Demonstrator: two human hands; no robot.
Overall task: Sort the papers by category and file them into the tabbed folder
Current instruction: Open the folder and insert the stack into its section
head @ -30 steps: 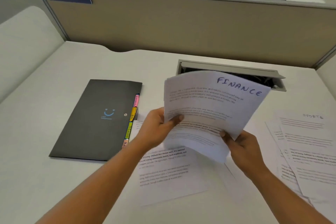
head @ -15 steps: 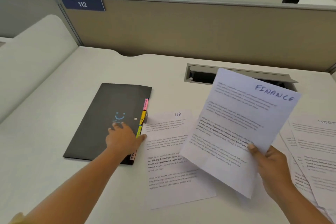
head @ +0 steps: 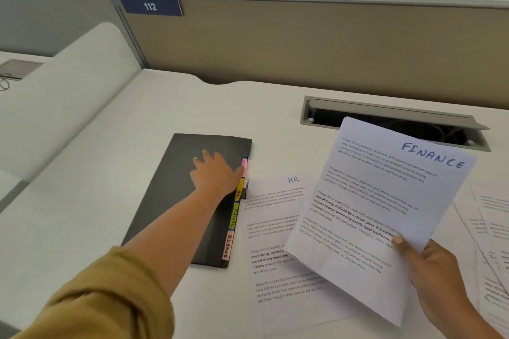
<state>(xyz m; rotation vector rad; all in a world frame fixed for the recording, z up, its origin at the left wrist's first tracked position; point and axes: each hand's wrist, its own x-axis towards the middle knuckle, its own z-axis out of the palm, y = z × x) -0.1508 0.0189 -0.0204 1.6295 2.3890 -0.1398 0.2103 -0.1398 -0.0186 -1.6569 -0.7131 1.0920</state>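
My head camera is looking forward and down, close over the worktop [head: 115,201], facing the partition [head: 303,44] beyond my fingers [head: 205,158].

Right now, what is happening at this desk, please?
A person is filing papers. The right hand holds up the sheets marked FINANCE. The left hand lies flat on the closed black folder, beside its coloured tabs. A sheet marked HR lies on the desk next to the folder, and more papers wait at the right edge.
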